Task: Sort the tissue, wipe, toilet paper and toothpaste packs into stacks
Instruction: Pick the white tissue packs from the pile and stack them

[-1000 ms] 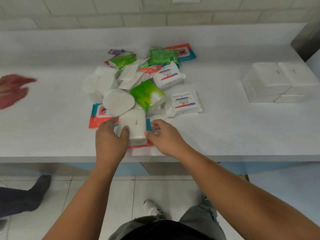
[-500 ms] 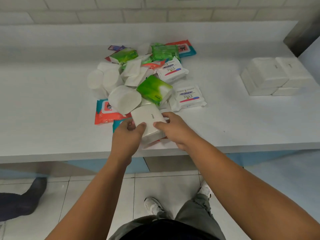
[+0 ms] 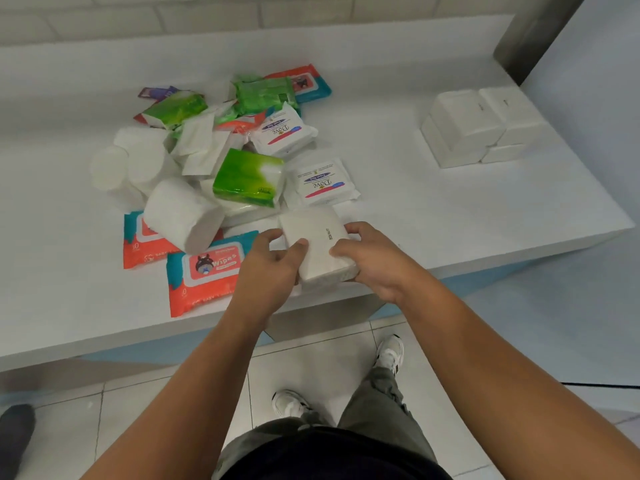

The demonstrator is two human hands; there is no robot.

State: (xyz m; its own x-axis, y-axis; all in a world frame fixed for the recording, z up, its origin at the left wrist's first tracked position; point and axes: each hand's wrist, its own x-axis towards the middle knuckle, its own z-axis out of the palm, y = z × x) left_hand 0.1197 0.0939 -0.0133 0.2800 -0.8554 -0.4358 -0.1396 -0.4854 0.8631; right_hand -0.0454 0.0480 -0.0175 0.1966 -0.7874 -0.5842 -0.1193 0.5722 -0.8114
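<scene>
Both hands grip one white tissue pack [image 3: 320,245] at the table's front edge: my left hand [image 3: 268,271] on its left side, my right hand [image 3: 375,261] on its right. Behind it lies a mixed pile: a green tissue pack [image 3: 247,180], a white toilet paper roll [image 3: 181,216], two white Dove packs [image 3: 320,183], and orange-and-teal wipe packs [image 3: 199,271]. At the far right stands a stack of white tissue packs [image 3: 474,126].
The white table [image 3: 450,216] ends close to my hands at the front and at the right. A grey post [image 3: 533,36] rises at the back right. A person's dark foot [image 3: 15,434] is on the tiled floor at the lower left.
Both hands have lifted the white tissue pack off the wipe packs and carried it to the right. The view has swung with it.
</scene>
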